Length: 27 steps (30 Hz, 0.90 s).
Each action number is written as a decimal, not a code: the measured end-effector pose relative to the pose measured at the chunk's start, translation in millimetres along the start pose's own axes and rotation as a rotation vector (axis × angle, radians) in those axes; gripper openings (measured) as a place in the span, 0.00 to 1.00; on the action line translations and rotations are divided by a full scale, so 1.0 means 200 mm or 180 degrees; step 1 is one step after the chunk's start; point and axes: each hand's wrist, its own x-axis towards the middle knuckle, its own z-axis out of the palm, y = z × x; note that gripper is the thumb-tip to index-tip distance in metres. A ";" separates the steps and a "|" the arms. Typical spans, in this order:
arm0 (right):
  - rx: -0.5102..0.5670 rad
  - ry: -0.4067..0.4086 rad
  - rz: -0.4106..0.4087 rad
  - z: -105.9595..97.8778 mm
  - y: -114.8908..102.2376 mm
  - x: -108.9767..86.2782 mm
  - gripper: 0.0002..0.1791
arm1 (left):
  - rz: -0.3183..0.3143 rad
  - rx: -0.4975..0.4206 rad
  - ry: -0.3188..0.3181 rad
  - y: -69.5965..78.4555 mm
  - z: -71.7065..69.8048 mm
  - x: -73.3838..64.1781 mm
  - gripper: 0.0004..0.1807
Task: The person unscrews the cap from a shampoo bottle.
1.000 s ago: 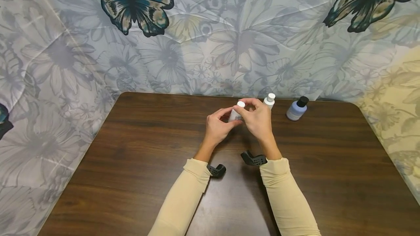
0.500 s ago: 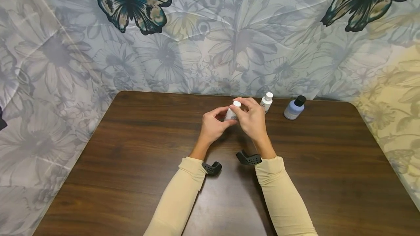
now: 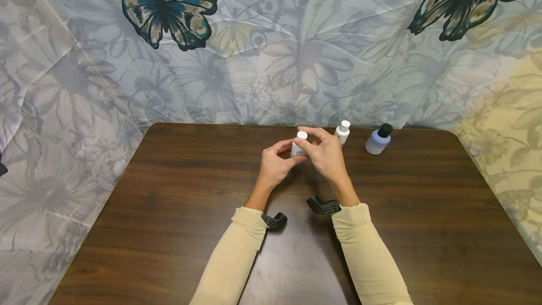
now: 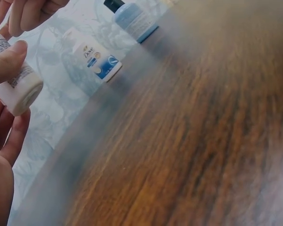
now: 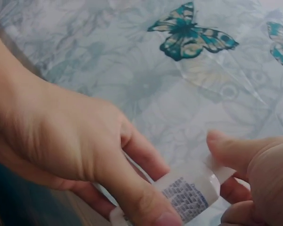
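A small white bottle (image 3: 298, 150) with printed text on its side is held above the table between both hands. My left hand (image 3: 273, 164) grips its body, thumb on the near side and fingers beneath or behind, as the left wrist view shows. At the bottle's top, my right hand (image 3: 329, 155) pinches the white cap (image 3: 302, 134) between thumb and fingers. In the right wrist view the cap (image 5: 222, 172) appears beside the right thumb, partly covered. Whether the cap is loose or seated cannot be told.
Behind the right hand stands a white Dove bottle (image 4: 98, 61), upright near the table's back edge. To its right is a lavender-blue bottle (image 3: 377, 144) with a black cap. The brown wooden table (image 3: 169, 211) meets a butterfly-patterned cloth (image 3: 254, 60) at the back.
The head view has shifted a little, so everything sits slightly farther left. Both hands keep the same hold on the white bottle and its cap.
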 end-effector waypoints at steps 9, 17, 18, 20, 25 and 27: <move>0.0020 0.0279 0.0305 0.02 -0.03 -0.01 0.23 | 0.0080 0.0024 0.0147 0.00 0.00 0.00 0.25; -0.0080 0.0450 0.0197 0.04 -0.03 -0.03 0.17 | 0.0115 0.0099 0.0276 -0.01 -0.01 0.00 0.25; -0.0071 0.0419 0.0149 0.04 -0.03 -0.03 0.17 | 0.0116 0.0098 0.0282 -0.01 -0.01 0.00 0.25; -0.0044 0.0319 0.0044 0.04 -0.03 -0.03 0.16 | 0.0125 0.0082 0.0294 -0.02 -0.01 0.00 0.25; 0.0065 -0.0119 -0.0066 0.01 -0.02 -0.02 0.17 | 0.0154 0.0092 0.0303 -0.02 -0.01 0.00 0.25; 0.0117 -0.0313 -0.0033 -0.01 -0.01 -0.02 0.18 | 0.0154 0.0115 0.0285 -0.02 -0.01 0.00 0.25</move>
